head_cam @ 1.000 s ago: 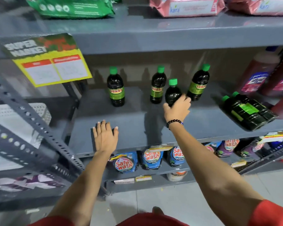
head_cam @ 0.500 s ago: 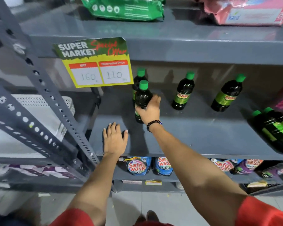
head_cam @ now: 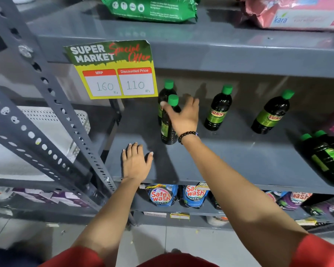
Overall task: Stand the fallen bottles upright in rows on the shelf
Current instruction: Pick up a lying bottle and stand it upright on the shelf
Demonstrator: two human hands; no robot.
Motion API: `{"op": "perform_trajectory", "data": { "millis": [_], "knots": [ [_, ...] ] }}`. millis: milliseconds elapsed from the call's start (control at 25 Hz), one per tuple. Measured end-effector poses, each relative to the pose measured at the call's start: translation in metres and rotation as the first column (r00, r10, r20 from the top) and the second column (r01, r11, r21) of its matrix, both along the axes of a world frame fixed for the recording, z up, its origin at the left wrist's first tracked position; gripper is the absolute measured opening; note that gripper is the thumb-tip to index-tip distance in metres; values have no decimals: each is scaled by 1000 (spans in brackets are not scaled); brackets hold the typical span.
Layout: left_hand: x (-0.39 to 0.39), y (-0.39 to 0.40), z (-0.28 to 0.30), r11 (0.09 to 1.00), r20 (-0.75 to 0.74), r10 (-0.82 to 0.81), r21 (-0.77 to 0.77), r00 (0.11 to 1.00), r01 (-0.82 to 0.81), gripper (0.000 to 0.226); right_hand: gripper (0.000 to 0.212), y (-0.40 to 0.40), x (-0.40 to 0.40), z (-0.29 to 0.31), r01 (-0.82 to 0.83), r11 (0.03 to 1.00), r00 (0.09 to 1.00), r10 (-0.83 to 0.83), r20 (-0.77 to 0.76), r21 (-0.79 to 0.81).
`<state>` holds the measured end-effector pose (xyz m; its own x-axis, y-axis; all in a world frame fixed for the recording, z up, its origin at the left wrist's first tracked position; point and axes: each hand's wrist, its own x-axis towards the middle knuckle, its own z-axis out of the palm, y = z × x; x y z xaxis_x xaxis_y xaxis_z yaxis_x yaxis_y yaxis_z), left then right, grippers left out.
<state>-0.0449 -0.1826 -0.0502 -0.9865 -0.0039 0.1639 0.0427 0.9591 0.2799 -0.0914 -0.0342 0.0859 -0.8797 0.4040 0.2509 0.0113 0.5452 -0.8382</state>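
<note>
— Bottles, how do they look?

— Dark, nearly black liquid in clear plastic, green screw caps, green labels with "SUNNY" in red and yellow. Four stand upright on the grey shelf (head_cam: 239, 162): the front bottle (head_cam: 167, 130) at the left, a rear bottle (head_cam: 165, 93) directly behind it and partly hidden, a middle bottle (head_cam: 218, 108) further right, and a far bottle (head_cam: 272, 112) beyond that. The last two lean in the wide-angle view, but their bases sit flat.

— Any lying down?

— Two fallen bottles (head_cam: 326, 155) lie side by side at the shelf's right edge, caps pointing toward the back.

— And the hands?

— The right hand (head_cam: 183, 116), a beaded bracelet (head_cam: 187, 136) on its wrist, is at the front bottle with fingers spread loosely; the thumb crosses just under the cap. Whether the palm touches the bottle I cannot tell. The left hand (head_cam: 136, 162) lies flat on the shelf near its front edge, fingers extended, holding nothing.

— Anything else nearby?

— A yellow price sign (head_cam: 114, 70) hangs from the shelf above, reading 160 and 110. Blue Safe wash pouches (head_cam: 161, 195) sit on the shelf below.
</note>
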Motion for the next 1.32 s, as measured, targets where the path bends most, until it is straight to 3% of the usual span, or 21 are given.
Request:
{"op": "perform_trajectory", "data": {
  "millis": [120,280,440,600,880,1320],
  "knots": [
    [-5,11,6,1000,-8,0,2,1000,0,51,47,5,-13,27,-51,977,998,45,35,208],
    [-5,23,2,1000,15,-19,-14,1000,19,53,31,11,-19,44,-296,865,954,246,171,406],
    [-6,21,-2,999,7,-21,-25,1000,22,50,31,12,-19,51,-371,839,928,317,197,397],
    [-6,22,-2,999,-5,-17,-28,1000,16,49,43,11,-20,50,-313,842,946,233,227,440],
    [-5,22,-2,1000,-6,-17,-17,1000,16,49,23,12,-24,55,-431,774,900,336,277,464],
    [-5,22,-3,1000,1,-17,-14,1000,17,49,39,15,-28,60,-506,739,858,379,348,445]
  ]
}}
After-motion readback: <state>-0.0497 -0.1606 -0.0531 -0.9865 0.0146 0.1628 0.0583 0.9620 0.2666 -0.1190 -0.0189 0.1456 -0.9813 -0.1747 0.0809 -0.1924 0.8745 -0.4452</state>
